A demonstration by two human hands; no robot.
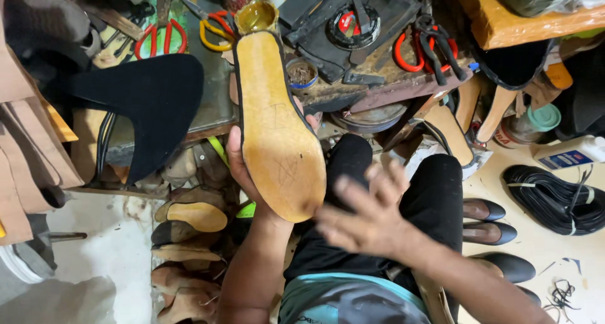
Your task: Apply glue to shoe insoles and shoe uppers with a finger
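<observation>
Left hand [242, 163] at frame centre, grip closed around a shoe [277, 119] held sole-up; fingers wrapped behind it, fingertips peeking past its right edge. Tan sole scuffed and scratched, black rim along the edges, toe rounded toward the lower centre, yellowish heel cap [256, 15] pointing to the top of the frame.

Right hand [368, 217] just right of the shoe's toe, lower centre, blurred, fingers spread, grip open and holding nothing. Apart from the sole or brushing it: cannot tell.

Beneath both hands, black trousers [435, 192] on the lap and a teal-edged shirt hem [353, 292] at the bottom centre.

Across the top, a cluttered counter [211, 110]: red-handled scissors [165, 37] upper left, yellow-handled scissors [214, 29] just beside the heel cap, red-handled pliers [425, 47] upper right, small blue-rimmed tin of tacks [302, 73] just right of the shoe. Black suede shoe upper [154, 103] draped over the counter at left.

Lower left, a pile of tan shoe lasts and soles [189, 248] on the floor. Right edge, brown and black finished shoes [491, 233] lined beside the leg, a coil of black strapping [554, 198] on the floor, a white bottle [570, 153] lying above it, a teal-lidded jar [532, 125] nearby. Orange wooden shelf [517, 22] at the upper right corner.
</observation>
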